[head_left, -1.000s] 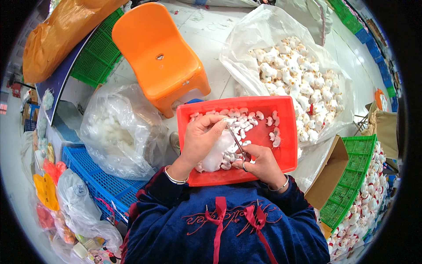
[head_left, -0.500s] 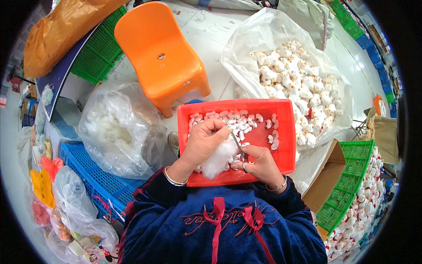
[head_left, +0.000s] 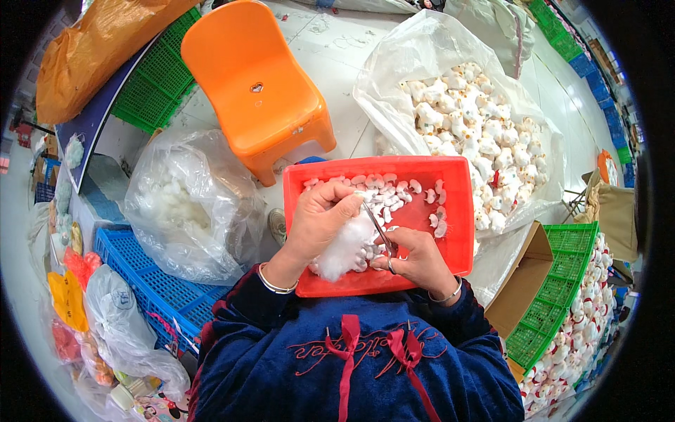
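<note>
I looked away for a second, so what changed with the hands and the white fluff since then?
Little changed. The left hand still grips the white fluff, and the right hand still works the metal tool into it; the tuft looks slightly fuller. The red tray, orange chair and bags stayed put.

Tray walls (head_left: 460,211) hem hands — open above.

A large clear plastic bag of small white plush toys (head_left: 478,133) lies open at upper right. A knotted clear plastic bag of white stuffing (head_left: 190,204) sits left of centre. An orange plastic sack (head_left: 98,49) lies at upper left. A brown cardboard box (head_left: 524,281) stands open at lower right. Small crumpled clear bags (head_left: 119,330) lie at lower left.
</note>
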Demonstrator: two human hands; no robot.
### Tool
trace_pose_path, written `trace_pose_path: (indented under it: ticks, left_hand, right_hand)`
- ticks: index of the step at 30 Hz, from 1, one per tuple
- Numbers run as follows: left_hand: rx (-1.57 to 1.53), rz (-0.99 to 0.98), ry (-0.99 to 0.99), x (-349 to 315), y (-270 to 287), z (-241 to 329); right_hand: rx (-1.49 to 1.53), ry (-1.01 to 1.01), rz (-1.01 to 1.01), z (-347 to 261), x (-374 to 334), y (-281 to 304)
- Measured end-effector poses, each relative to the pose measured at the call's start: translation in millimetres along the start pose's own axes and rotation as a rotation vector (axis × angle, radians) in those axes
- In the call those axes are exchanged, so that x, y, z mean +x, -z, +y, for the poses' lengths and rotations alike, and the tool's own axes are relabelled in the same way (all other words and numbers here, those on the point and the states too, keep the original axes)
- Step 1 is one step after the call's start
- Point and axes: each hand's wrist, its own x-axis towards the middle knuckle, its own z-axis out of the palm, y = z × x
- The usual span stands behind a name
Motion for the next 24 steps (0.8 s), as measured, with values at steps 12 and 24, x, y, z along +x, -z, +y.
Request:
trace_pose_path:
  ticks: [12, 24]
  left_hand:
    - [-0.416, 0.288, -0.093, 19.8, 2.5, -4.0]
    - [-0.481, 0.253, -0.099, 14.3, 20.3, -12.6]
  right_hand:
    - [-0.007, 0.061, -0.153, 8.2, 4.1, -11.8]
    - [-0.119, -0.071, -0.323, 13.0, 7.3, 11.1]
